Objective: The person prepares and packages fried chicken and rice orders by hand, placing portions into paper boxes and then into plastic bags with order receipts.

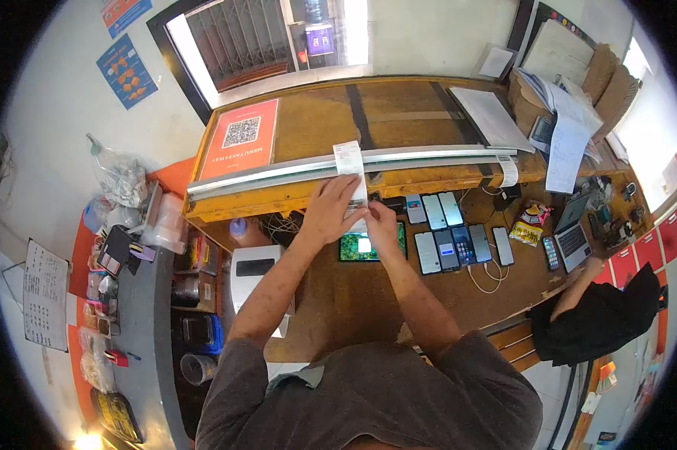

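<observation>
A white paper receipt runs over the metal rail along the shelf's front edge and hangs down before it. My left hand lies on its left side with fingers stretched out and thumb pointing right. On the strip's lower part, the fingers of my right hand are closed, pinching the paper. Below both hands lies a tablet with a green screen, partly covered by my right wrist. Another receipt hangs from the rail's right end.
Several phones lie right of the tablet, one with a white cable. A white printer stands left. A red QR sign lies on the shelf. At right, another person's arm reaches by a laptop.
</observation>
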A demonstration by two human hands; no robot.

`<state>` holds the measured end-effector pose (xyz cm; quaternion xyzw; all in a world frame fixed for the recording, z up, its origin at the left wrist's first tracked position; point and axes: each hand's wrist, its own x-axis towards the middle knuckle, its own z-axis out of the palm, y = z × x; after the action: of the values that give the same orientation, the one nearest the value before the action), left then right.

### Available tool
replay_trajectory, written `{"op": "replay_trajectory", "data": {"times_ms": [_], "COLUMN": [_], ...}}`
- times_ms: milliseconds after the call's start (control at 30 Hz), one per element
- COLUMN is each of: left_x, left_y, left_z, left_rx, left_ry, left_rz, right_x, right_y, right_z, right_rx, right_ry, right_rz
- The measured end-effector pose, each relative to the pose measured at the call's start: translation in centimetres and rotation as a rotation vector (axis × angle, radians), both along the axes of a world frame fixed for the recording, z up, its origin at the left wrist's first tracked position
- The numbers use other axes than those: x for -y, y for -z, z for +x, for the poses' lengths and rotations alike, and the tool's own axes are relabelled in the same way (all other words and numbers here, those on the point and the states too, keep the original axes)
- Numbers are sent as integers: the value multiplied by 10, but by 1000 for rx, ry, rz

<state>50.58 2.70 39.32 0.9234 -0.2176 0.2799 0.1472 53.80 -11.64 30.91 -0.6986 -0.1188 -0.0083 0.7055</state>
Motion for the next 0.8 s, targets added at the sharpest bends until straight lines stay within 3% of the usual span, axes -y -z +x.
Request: {"op": "replay_trajectory", "data": {"times_ms": [167,233,433,567,700,767,800], "left_x": [5,7,7,10,5,1,-1], "left_y": [9,11,14,13,18,21,21], "left_z": [-4,-3,0,-1,3,3,-5], "left_rx": [21,26,37,62,121,156,174], "left_ry": [-85,-109,-133,-136,-114,-95,-110], "left_rz": [85,89,48,21,14,-43,-33], "right_x": [-23,-29,-17,-33,-35,-23,-18], "right_y": [25,53,53,83,84,64,70], "right_z": [-4,-4,-13,-2,-30,-53,-49], "right_rx": [106,106,0,41,-85,-307,-251], "right_ry": [127,109,-68,-126,-98,-44,-27], "right_rz": [157,163,183,153,80,122,244]}}
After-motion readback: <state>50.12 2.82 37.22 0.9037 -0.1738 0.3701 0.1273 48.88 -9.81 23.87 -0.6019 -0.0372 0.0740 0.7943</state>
